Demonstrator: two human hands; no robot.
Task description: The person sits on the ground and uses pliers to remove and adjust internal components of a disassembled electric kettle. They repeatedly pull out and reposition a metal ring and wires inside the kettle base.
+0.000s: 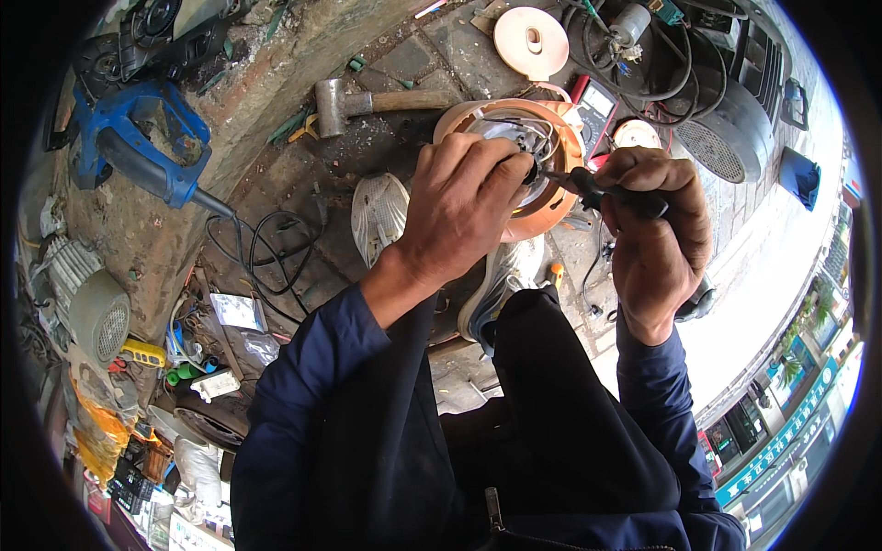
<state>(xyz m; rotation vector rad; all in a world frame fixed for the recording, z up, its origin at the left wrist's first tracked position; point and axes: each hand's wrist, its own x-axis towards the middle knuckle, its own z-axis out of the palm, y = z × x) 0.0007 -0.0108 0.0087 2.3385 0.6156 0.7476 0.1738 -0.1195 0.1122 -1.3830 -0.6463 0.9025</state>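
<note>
An orange round housing (pixel 551 213) stands on the ground in front of me, with wires and metal parts inside its open top. Over its left side is my left hand (pixel 464 197), fingers bent and pinched together at a small black part (pixel 532 171) inside it. My right hand (pixel 657 220) grips what look like black-handled pliers (pixel 593 190) from the right. Their narrow metal tip points left and meets the black part near my left fingertips. My fingers hide much of the housing's inside.
A hammer (pixel 333 107) lies behind the housing, and a round pale orange lid (pixel 531 43) farther back. A red multimeter (pixel 595 103) and a grey motor (pixel 721 138) are to the right. On the left are a blue power tool (pixel 138 147), its cable and another motor (pixel 96 308).
</note>
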